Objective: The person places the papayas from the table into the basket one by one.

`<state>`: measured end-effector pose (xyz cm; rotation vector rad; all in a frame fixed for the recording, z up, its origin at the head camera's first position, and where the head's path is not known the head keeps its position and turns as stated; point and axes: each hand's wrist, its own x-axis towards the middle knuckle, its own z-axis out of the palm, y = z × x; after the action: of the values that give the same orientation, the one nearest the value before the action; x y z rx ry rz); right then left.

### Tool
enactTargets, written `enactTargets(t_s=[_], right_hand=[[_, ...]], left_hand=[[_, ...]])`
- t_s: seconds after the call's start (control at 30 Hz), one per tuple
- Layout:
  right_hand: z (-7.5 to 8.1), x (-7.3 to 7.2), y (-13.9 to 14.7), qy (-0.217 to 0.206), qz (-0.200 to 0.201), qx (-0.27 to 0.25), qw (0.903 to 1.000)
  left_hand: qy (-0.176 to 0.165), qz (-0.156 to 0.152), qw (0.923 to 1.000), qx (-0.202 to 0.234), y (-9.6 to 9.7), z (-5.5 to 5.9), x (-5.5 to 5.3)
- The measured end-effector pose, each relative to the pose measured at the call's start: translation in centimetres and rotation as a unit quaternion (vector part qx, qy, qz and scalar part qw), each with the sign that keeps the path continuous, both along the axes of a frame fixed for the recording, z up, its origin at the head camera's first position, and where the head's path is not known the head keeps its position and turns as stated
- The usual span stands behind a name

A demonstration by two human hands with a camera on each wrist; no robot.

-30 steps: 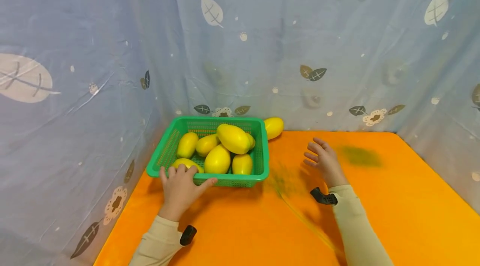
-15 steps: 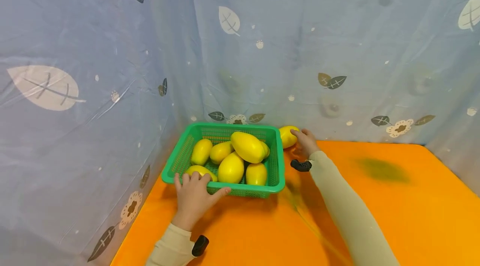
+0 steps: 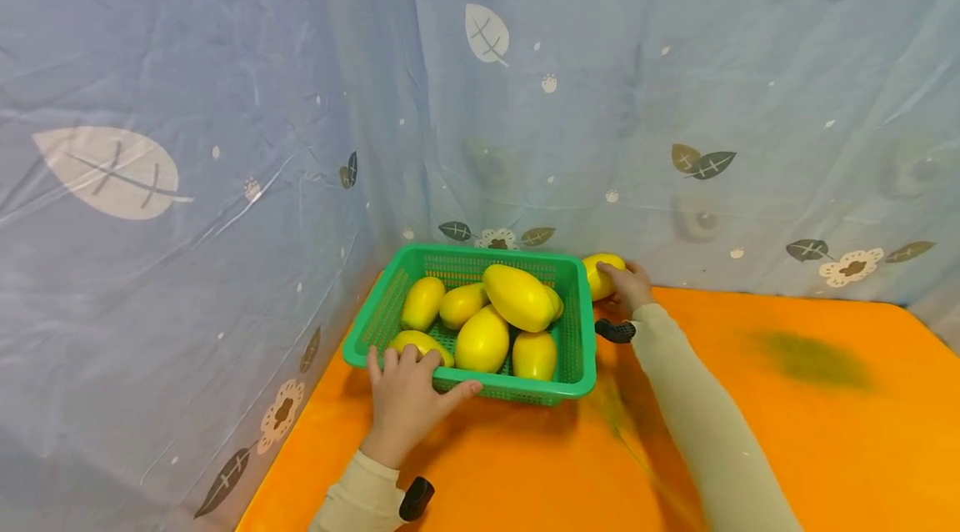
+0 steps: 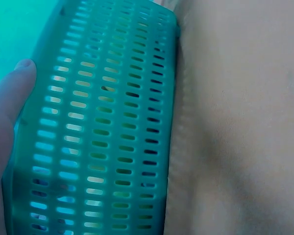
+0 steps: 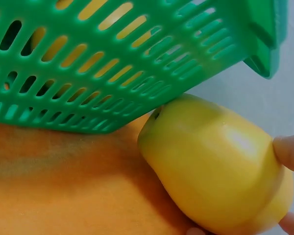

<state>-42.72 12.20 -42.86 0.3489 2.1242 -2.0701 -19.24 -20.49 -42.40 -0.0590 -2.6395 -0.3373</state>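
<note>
A green plastic basket with slotted walls holds several yellow mangoes, one lying on top of the others. My left hand grips its near rim, fingers over the edge and thumb along the outside. In the left wrist view the thumb lies at the rim above the slotted wall. Just beyond the basket's right end, a single mango lies on the table by the curtain. My right hand holds that mango, thumb on top and fingers partly hidden. The right wrist view shows the mango right beside the basket's wall.
An orange cloth with a blurred green patch covers the table. Blue patterned curtains stand behind it and along the left side, close to the basket.
My right hand has moved from above the table to the mango behind the basket's right end and taken hold of it. My left hand keeps its place on the rim. The head view has shifted.
</note>
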Motion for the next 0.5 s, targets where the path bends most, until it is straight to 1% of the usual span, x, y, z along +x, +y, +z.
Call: enactTargets(t_s=[0.23,0.37,0.43,0.5], right_hand=[[0.7,1.3,0.5,-0.005,-0.011,-0.014,0.9998],[1.1,2.0,0.8,-0.007,-0.026,-0.05,0.9984],[1.6,2.2,1.1,-0.006,-0.032,-0.068,0.9972],[2.4,2.5,1.7,-0.005,-0.042,-0.074,0.9964]], left_hand=[[0.0,-0.001,1.0,0.008,0.1,-0.2,0.6],[-0.002,-0.001,0.9999,0.015,0.1,-0.3,0.9],[-0.003,0.001,0.9998,0.019,0.1,-0.3,0.9],[-0.003,0.003,0.9998,0.021,0.0,-0.3,0.9]])
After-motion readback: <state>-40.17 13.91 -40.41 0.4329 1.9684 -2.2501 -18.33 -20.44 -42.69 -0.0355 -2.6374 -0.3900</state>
